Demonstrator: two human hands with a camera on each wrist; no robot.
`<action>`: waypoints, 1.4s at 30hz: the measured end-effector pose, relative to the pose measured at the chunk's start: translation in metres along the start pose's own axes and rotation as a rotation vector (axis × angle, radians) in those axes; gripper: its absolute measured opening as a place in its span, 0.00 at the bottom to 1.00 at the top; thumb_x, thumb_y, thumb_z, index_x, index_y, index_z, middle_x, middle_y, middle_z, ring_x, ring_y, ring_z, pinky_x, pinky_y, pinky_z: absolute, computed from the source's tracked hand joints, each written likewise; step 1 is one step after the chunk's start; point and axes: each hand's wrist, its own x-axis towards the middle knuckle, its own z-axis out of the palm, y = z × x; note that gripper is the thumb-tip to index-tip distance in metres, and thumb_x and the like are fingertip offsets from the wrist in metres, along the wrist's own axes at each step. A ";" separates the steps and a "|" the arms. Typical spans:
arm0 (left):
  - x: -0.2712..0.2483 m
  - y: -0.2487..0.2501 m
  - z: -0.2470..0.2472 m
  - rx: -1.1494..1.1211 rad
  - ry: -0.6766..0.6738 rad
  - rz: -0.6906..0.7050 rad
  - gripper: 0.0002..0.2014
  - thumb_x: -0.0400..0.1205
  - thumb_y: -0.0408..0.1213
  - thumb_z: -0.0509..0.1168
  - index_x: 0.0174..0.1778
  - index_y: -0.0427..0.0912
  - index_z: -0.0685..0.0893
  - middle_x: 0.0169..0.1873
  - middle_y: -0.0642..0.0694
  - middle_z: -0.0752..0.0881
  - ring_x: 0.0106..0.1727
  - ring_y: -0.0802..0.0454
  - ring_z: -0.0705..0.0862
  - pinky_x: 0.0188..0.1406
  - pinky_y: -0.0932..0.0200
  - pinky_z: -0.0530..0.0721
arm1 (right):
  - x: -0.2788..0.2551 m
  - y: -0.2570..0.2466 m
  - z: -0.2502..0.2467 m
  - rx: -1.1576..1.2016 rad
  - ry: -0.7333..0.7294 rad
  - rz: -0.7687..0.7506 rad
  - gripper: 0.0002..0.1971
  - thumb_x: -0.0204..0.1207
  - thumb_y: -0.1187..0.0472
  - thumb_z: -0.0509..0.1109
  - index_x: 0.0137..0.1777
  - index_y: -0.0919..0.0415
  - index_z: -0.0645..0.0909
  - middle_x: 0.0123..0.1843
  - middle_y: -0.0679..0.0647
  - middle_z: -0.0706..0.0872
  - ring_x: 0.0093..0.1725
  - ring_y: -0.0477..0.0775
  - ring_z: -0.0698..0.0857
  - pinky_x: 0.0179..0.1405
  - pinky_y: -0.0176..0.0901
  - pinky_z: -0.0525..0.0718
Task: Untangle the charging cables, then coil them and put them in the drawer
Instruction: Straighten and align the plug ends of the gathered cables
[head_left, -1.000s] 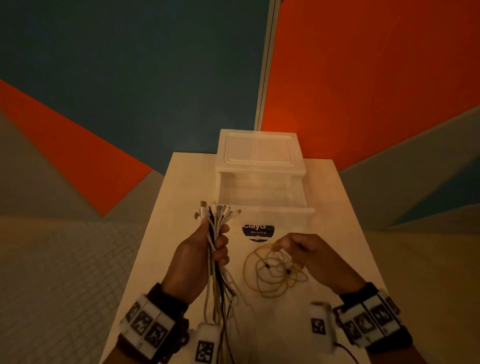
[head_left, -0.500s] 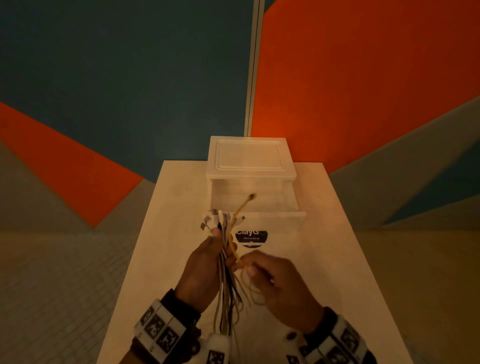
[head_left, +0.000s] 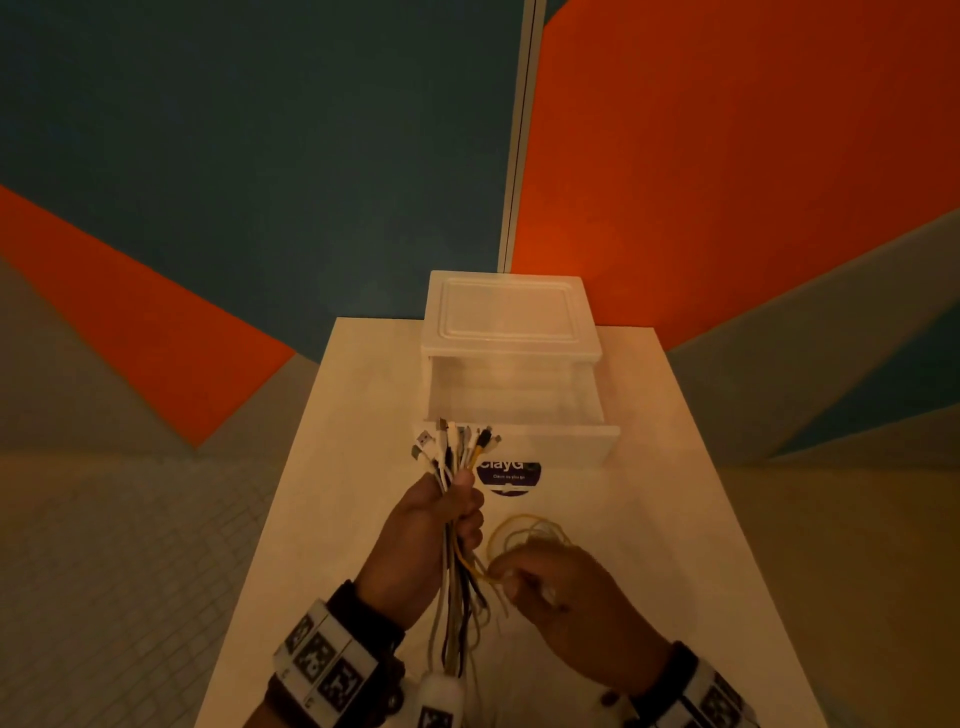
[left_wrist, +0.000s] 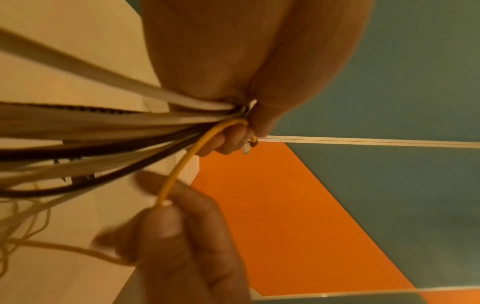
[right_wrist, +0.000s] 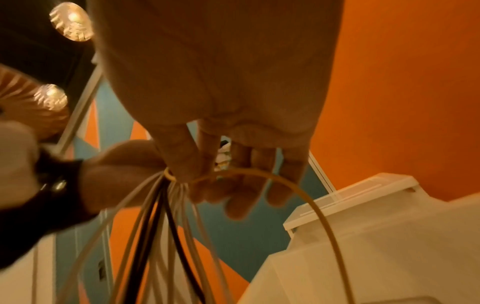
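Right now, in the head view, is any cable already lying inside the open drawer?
No: the drawer shows only bare translucent plastic, and the cable bundle is gripped in the left hand.

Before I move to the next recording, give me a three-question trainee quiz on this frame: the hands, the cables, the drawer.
1. True or false: the drawer of the plastic box is open.
2. Which hand grips the cable bundle with its plugs pointing up? A: left hand. B: right hand.
3. Fill the blank: the right hand pinches the ____ cable, which runs from the bundle.

Key: 1 true. 2 A. 3 yellow.
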 end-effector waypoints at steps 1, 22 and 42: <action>-0.001 -0.001 0.001 0.014 0.003 0.009 0.12 0.78 0.38 0.65 0.52 0.37 0.72 0.31 0.47 0.71 0.28 0.54 0.68 0.29 0.59 0.69 | 0.003 -0.003 -0.003 0.039 0.057 0.022 0.07 0.83 0.48 0.62 0.53 0.40 0.82 0.48 0.40 0.85 0.50 0.41 0.84 0.50 0.41 0.82; -0.010 0.007 0.002 0.115 -0.138 0.067 0.09 0.81 0.39 0.65 0.43 0.36 0.80 0.31 0.44 0.66 0.25 0.53 0.65 0.32 0.53 0.75 | 0.060 -0.039 -0.012 0.290 0.493 0.101 0.20 0.73 0.42 0.73 0.41 0.54 0.69 0.34 0.47 0.75 0.32 0.44 0.75 0.34 0.42 0.78; -0.029 0.020 -0.001 0.494 0.030 0.183 0.11 0.88 0.34 0.57 0.54 0.32 0.81 0.20 0.49 0.72 0.20 0.55 0.62 0.24 0.54 0.61 | 0.045 -0.007 0.004 -0.001 0.402 -0.031 0.20 0.83 0.44 0.54 0.36 0.55 0.77 0.28 0.44 0.79 0.27 0.45 0.78 0.29 0.41 0.74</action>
